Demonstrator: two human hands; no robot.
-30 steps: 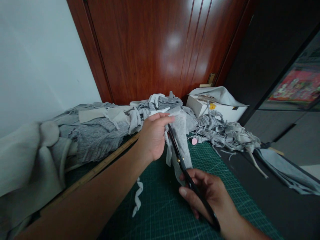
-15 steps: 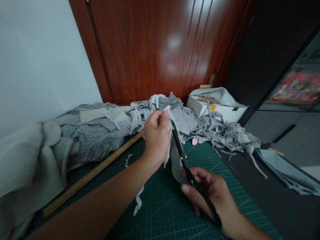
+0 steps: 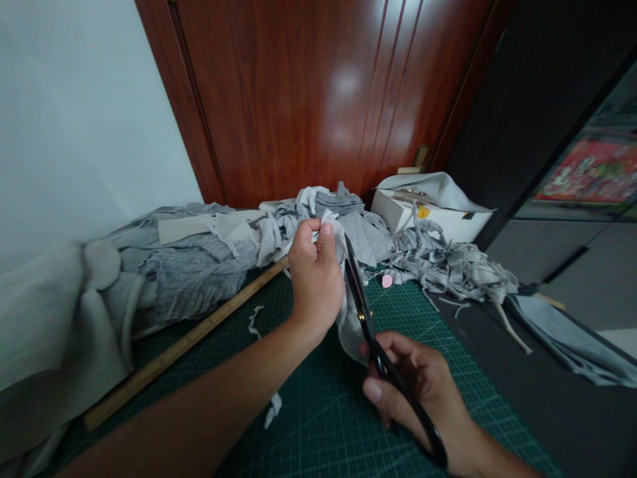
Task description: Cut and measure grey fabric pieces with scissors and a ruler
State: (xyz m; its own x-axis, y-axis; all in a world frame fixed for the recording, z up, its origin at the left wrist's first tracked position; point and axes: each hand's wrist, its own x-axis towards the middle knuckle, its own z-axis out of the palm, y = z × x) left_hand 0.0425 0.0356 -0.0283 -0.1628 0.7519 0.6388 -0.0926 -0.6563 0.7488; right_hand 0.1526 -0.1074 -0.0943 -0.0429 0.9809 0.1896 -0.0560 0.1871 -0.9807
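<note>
My left hand point(image 3: 314, 282) is closed around a piece of light grey fabric point(image 3: 348, 318), held up over the green cutting mat point(image 3: 323, 411). My right hand point(image 3: 418, 392) grips a pair of black scissors point(image 3: 368, 325). Their blades point up and away, close together, right beside my left hand's fingers and against the fabric's edge. A thin grey strip point(image 3: 273, 408) lies on the mat under my left forearm.
A wooden ruler point(image 3: 184, 345) lies along the mat's left side. Grey cloth heaps point(image 3: 199, 259) fill the back left, and cut strips point(image 3: 448, 265) pile at the back right by a white box point(image 3: 438, 209). A pink chalk point(image 3: 387, 281) sits on the mat. A brown door stands behind.
My left hand has curled tighter on the fabric and shifted slightly right. The scissors have moved up along the fabric's edge, and a cut strip has dropped lower onto the mat.
</note>
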